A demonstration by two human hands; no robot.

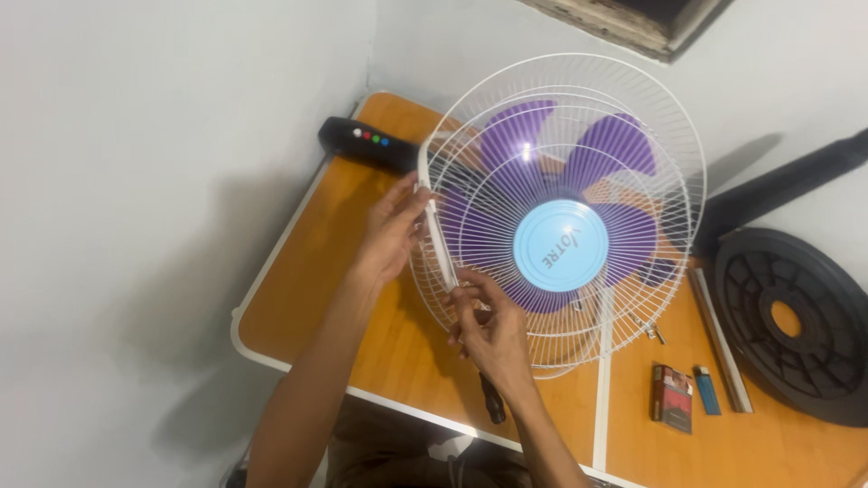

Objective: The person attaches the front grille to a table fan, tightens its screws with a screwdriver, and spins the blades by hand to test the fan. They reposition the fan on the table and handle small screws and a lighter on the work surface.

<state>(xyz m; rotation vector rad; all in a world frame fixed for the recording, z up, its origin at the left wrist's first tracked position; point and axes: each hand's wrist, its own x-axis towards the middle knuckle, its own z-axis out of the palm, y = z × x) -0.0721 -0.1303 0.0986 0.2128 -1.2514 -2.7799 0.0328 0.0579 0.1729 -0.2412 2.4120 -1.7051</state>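
Observation:
A fan head with a white wire cage point(633, 108) and purple blades point(615, 145) around a light blue hub point(561, 246) stands on an orange table point(307, 289). My left hand point(391, 233) grips the white plastic rim band point(438, 237) at the cage's left edge. My right hand point(488, 323) pinches the lower end of that same band against the wire cage. The band stands partly off the cage on the left side.
A black remote-like bar with coloured buttons point(366, 143) lies at the table's far left. A small red box point(672, 398), a blue lighter point(707, 390) and a metal rod point(721, 339) lie right. A black round fan base point(787, 321) and a black pole point(787, 185) sit beyond. A dark-handled tool point(492, 403) lies below my right hand.

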